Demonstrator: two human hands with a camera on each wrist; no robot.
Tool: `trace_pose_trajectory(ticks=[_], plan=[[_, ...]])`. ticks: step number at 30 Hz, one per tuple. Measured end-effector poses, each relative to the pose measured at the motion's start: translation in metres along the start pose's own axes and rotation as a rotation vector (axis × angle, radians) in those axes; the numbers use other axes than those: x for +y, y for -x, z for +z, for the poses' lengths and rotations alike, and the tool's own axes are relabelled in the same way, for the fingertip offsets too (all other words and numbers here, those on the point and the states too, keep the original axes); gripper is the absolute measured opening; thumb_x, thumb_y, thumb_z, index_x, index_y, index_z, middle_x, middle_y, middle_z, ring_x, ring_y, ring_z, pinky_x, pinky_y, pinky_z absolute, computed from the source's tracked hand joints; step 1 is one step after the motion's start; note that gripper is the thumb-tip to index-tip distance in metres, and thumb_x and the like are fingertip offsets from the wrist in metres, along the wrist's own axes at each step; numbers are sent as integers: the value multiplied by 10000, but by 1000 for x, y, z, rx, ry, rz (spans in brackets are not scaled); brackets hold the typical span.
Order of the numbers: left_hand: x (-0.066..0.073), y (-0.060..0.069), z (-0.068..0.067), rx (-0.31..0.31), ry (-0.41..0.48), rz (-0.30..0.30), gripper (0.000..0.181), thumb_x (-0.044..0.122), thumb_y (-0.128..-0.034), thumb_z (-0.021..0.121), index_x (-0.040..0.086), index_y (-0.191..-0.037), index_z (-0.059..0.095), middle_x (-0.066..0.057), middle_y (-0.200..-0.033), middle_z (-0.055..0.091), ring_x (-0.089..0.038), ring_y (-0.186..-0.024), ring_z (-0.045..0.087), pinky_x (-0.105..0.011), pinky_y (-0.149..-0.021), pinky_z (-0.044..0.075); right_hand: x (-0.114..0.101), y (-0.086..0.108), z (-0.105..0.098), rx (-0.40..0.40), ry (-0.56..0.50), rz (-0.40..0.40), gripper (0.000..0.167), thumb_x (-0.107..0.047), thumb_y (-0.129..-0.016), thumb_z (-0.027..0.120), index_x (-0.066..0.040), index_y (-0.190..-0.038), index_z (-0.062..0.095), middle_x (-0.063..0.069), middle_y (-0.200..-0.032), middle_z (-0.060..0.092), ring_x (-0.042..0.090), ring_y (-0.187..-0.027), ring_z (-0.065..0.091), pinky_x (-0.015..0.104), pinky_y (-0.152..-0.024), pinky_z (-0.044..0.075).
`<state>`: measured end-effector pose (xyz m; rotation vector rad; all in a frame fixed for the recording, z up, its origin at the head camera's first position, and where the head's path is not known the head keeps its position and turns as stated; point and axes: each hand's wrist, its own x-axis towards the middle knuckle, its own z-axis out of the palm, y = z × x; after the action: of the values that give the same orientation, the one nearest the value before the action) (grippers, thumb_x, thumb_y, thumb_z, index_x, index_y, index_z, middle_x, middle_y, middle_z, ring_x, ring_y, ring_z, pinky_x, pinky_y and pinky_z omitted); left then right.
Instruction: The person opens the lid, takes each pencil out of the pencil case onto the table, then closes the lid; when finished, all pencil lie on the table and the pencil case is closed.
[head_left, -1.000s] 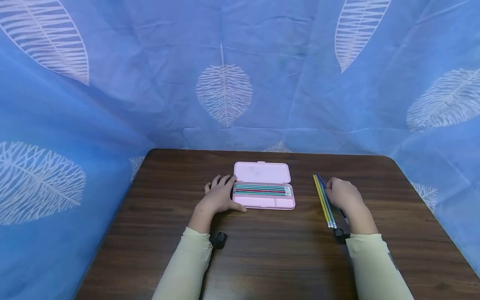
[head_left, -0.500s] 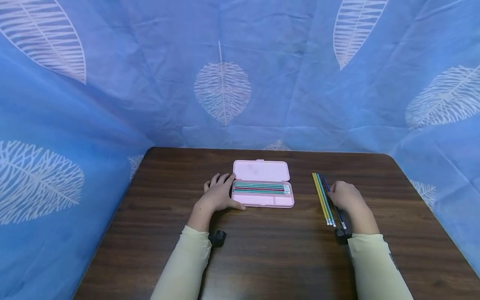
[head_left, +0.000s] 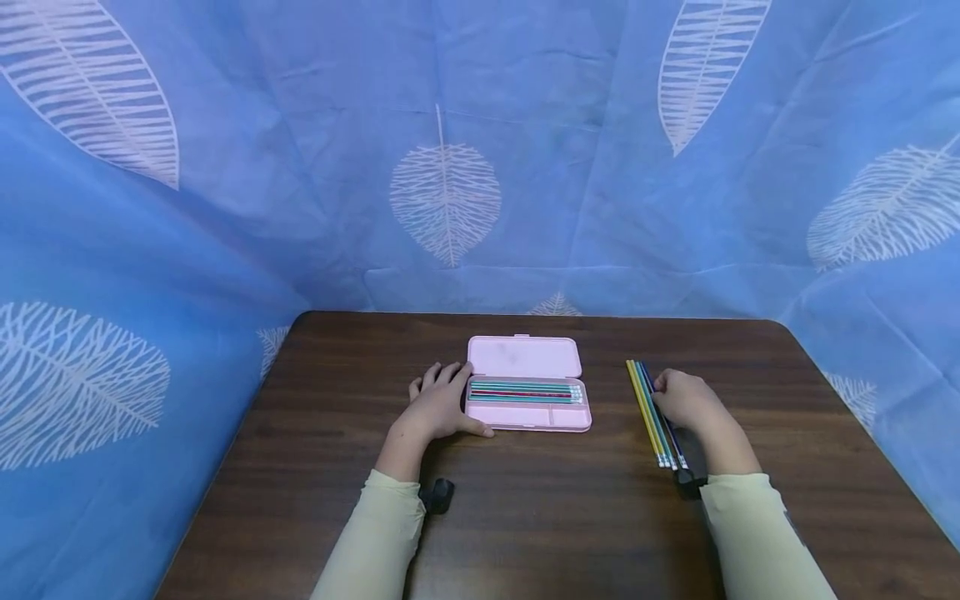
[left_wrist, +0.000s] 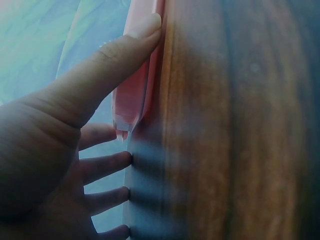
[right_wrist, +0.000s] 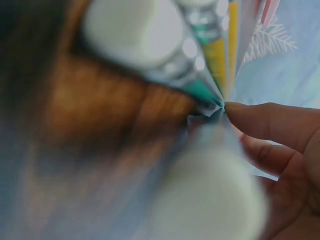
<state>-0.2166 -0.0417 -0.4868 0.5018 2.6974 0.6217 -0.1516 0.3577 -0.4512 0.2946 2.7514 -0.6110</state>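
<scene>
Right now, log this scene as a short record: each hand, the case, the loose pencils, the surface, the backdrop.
Left hand: at the left end of the pink case, fingers spread, thumb against its near edge
Right hand: at the dark blue pencil, apparently pinching it
Case state: lid open, striped pencils in the far compartment
Loose pencils: yellow pencils, a light blue one and the dark blue one, side by side, right of the case
Surface: brown wood-grain table
Backdrop: blue cloth with white leaf prints
</scene>
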Motion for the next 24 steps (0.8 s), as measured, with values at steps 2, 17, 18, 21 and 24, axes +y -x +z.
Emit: trace_pose_trajectory(ticks=[2, 17, 18, 21, 24], plan=[[0, 2, 3, 0, 8, 0, 1242, 633, -756, 916, 193, -1719, 265, -119, -1769, 306, -441, -1659, 171, -725, -1291, 166, -2, 1, 1, -3, 1, 4, 269, -108, -1095, 485, 124, -1208, 561, 248, -1027, 649, 226, -770, 624, 317, -635, 532], [-2, 0, -2, 5, -11, 24, 1243, 632, -756, 916, 184, -1717, 268, -122, -1761, 319, -443, -1660, 166, -716, -1282, 184, -14, 3, -4, 7, 39, 12, 331, -130, -1095, 486, 149, -1238, 593, 184, -900, 660, 196, -684, 620, 305, -591, 521], [-2, 0, -2, 8, -7, 25, 1243, 631, -754, 918, 184, -1716, 271, -123, -1759, 322, -444, -1659, 167, -718, -1281, 183, -15, 2, -5, 11, 49, 4, 326, -134, -1094, 492, 144, -1228, 599, 176, -891, 661, 193, -680, 617, 306, -589, 515], [-2, -1, -1, 13, 1, 23, 1244, 633, -752, 918, 189, -1717, 271, -119, -1761, 320, -443, -1661, 165, -718, -1283, 181, -21, 0, -7, 16, 74, -11, 311, -139, -1085, 506, 130, -1201, 609, 167, -871, 657, 197, -679, 607, 309, -591, 493], [-1, -1, -1, 20, 10, 23, 1244, 631, -750, 921, 189, -1716, 274, -117, -1762, 320, -441, -1662, 166, -720, -1282, 182, -31, -2, -8, 27, 111, -27, 314, -159, -1080, 541, 124, -1199, 608, 174, -884, 653, 212, -695, 602, 324, -602, 488]])
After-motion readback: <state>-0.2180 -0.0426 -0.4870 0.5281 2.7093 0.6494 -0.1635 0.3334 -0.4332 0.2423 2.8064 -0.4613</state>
